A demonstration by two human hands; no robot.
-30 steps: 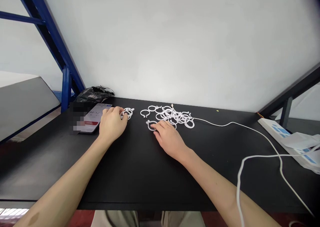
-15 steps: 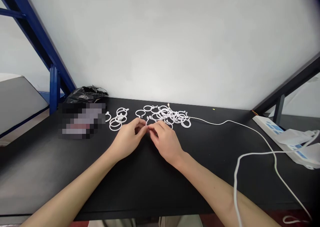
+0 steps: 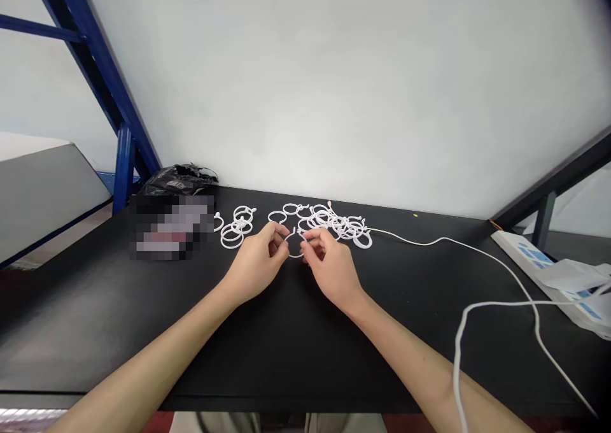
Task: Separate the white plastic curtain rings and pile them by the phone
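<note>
A white ring (image 3: 295,255) with a gap at its top is held between my two hands, just above the black table. My left hand (image 3: 258,258) pinches its left side between thumb and fingers. On its right side, my right hand (image 3: 333,264) has a similar pinch. Right behind my hands lies a pile of white rings (image 3: 334,220), overlapping one another, with a few looser ones at its left end. A smaller group of white rings (image 3: 232,235) rests to the left of my left hand.
A black plastic bag (image 3: 179,179) and a blurred-out package (image 3: 172,229) sit at the back left. A white cable (image 3: 443,239) runs from the pile across the right side and over my right forearm. A white and blue box (image 3: 539,261) lies at the right. Blue frame bars (image 3: 102,70) slant at the left.
My hands have moved slightly apart, and the ring between them now shows its round shape. The whole view has shifted and tilted a little.
</note>
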